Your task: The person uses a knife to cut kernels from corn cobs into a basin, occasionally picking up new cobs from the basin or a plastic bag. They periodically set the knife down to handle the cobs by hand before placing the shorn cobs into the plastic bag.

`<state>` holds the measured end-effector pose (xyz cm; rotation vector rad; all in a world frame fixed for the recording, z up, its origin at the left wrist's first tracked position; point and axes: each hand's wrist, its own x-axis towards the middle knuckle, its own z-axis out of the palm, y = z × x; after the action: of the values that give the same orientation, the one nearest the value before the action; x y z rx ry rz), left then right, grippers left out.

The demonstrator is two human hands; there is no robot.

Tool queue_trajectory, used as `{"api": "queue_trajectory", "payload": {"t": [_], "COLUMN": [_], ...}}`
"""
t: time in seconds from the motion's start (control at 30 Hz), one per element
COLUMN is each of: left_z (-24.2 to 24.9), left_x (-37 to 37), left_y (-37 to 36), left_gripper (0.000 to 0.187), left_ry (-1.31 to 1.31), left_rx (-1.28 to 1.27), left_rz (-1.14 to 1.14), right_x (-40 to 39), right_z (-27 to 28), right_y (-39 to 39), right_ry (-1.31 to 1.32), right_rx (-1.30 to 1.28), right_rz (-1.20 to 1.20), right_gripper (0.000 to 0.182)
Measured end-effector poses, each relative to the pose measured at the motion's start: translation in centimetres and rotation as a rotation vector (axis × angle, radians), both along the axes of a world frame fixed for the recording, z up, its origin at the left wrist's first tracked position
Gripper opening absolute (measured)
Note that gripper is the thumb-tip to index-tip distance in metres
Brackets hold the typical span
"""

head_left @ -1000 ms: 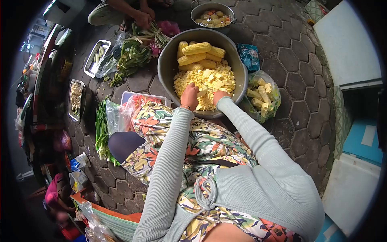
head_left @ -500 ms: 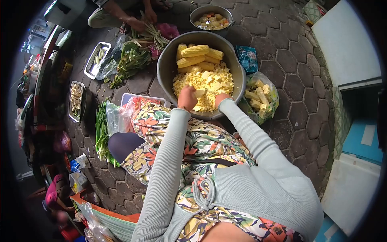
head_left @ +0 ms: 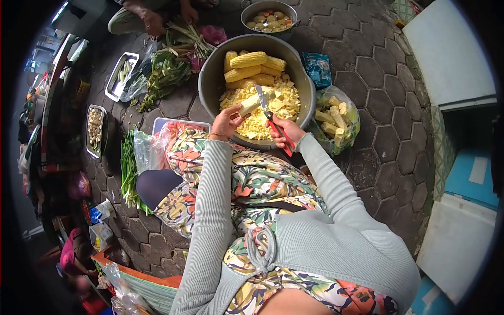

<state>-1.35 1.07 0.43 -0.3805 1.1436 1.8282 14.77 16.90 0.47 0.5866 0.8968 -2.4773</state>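
My left hand (head_left: 227,122) is closed round the lower end of a pale, partly cut corn cob (head_left: 252,104), tilted over the big grey basin (head_left: 205,84). In my right hand (head_left: 287,131) is a knife (head_left: 283,137) with red handles; its metal blade lies against the cob. Cut corn kernels and yellow chunks (head_left: 286,100) fill the near part of the basin. Several whole yellow cobs (head_left: 247,72) are piled at its far side. A clear bag of stripped cobs (head_left: 335,121) stands to the right of the basin.
Beyond the basin is a metal pot of potatoes (head_left: 269,23). Another person's hands (head_left: 154,24) are over leafy greens (head_left: 167,73) at the upper left. A teal packet (head_left: 317,69) lies right of the basin. Trays (head_left: 107,89) and green onions (head_left: 129,173) are on the left paving.
My right hand has come up out of the basin, showing the red-handled knife. My left hand has shifted left, and the cob is raised into view. The view has shifted slightly.
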Motion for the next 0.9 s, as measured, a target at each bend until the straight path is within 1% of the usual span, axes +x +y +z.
{"api": "queue_trajectory", "payload": {"t": [0.03,0.17,0.2,0.23,0.3,0.37,0.43,0.47,0.5,0.53,0.57,0.6,0.63,0.67,0.7,0.73,0.77,0.83,0.87,0.9], "left_z": [0.1,0.1,0.1,0.2,-0.2,-1.2,-0.7,-0.5,0.9,1.3,1.6,2.1,2.7,3.4,4.4,5.0,5.4,6.1,5.7,5.5], "left_x": [0.0,-0.2,-0.4,-0.3,-0.5,-0.7,-0.4,-0.1,0.2,0.2,0.2,0.5,0.9,1.3,1.9,2.5,3.2,5.2,6.2,7.0], "left_y": [-0.1,-0.2,-0.1,-0.1,-0.3,-0.2,0.2,0.4,0.8,1.0,1.3,1.8,2.4,3.1,4.0,5.0,6.1,8.9,10.3,11.5], "left_gripper": [0.023,0.026,0.025,0.024,0.025,0.024,0.02,0.019,0.017,0.013,0.013,0.013,0.013,0.015,0.017,0.017,0.018,0.019,0.019,0.02], "left_ry": [-0.015,-0.038,-0.035,-0.034,-0.025,0.071,0.152,0.184,0.217,0.261,0.258,0.317,0.375,0.418,0.454,0.491,0.526,0.56,0.58,0.601], "left_rx": [0.032,0.044,0.056,0.066,0.026,-0.007,-0.059,-0.097,-0.139,-0.175,-0.18,-0.214,-0.244,-0.252,-0.279,-0.283,-0.287,-0.232,-0.218,-0.202], "left_rz": [0.02,0.108,0.108,0.105,0.07,0.042,0.056,0.054,0.056,0.05,0.044,-0.012,-0.066,-0.132,-0.197,-0.257,-0.313,-0.389,-0.435,-0.482], "right_x": [0.7,3.9,4.4,4.6,4.7,4.4,4.4,4.5,4.5,4.7,4.9,5.4,6.1,6.9,7.8,8.5,8.9,9.5,9.9,10.1], "right_z": [-0.2,-1.1,-0.5,-0.2,0.2,0.5,1.1,1.6,2.0,1.8,1.4,0.4,-2.5,-2.0,-2.7,-2.4,-2.3,-2.3,-2.6,-3.0], "right_y": [0.1,0.5,0.4,0.3,0.0,-0.3,0.4,1.3,2.2,3.5,4.9,6.7,8.8,10.5,12.5,13.8,14.8,16.5,17.3,18.2], "right_ry": [-0.009,-0.039,-0.116,-0.122,-0.095,-0.02,-0.004,0.005,0.015,-0.01,-0.037,-0.061,0.003,-0.153,-0.185,-0.244,-0.243,-0.495,-0.489,-0.606], "right_rx": [-0.026,0.039,0.049,0.046,0.352,0.471,0.573,0.688,0.799,0.821,0.902,1.018,1.394,1.544,1.747,1.976,1.98,2.198,2.2,2.114], "right_rz": [0.029,0.073,0.027,0.023,0.055,-0.007,-0.093,-0.148,-0.198,-0.322,-0.442,-0.551,-0.687,-0.649,-0.609,-0.521,-0.509,-0.317,-0.296,-0.134], "right_gripper": [0.037,0.038,0.037,0.037,0.037,0.034,0.033,0.033,0.034,0.037,0.036,0.034,0.033,0.034,0.037,0.042,0.042,0.048,0.048,0.046]}}
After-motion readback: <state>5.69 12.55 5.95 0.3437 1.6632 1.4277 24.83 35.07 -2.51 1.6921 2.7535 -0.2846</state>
